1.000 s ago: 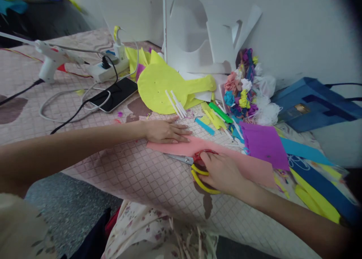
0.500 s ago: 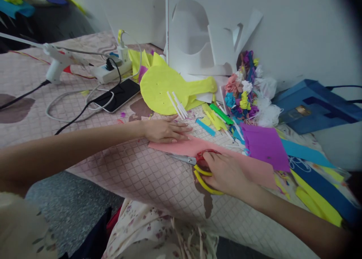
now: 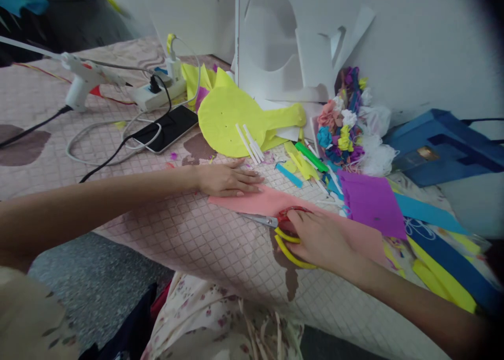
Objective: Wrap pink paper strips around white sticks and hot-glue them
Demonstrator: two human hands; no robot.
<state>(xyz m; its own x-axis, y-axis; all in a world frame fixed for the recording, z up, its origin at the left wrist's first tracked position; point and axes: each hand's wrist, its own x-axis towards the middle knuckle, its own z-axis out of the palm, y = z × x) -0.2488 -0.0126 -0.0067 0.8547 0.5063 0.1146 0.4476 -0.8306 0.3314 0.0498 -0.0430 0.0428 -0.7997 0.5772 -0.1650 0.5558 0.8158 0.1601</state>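
1 white plastic glue gun (image 3: 81, 90) far left; then 1 flat black-screened phone (image 3: 173, 127). Left hand (image 3: 226, 180) palm down, grasping nothing, fingers extended over left end of long salmon-pink paper-like strip (image 3: 271, 200) on pale pink quilted tablecloth (image 3: 189, 234). Behind hand, rounded yellow cutout (image 3: 232, 116). Red-and-yellow-handled metal scissors (image 3: 271, 221) at strip's near edge, handles clasped by right hand (image 3: 318, 239); blades seemingly together, tips too blurred to be sure. Farther right: flat purple sheet (image 3: 374, 205), blue bag (image 3: 409, 139).

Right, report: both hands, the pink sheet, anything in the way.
Left hand flat on pink sheet. Right hand gripping scissors at that sheet's near edge. Purple sheet close by its far side.
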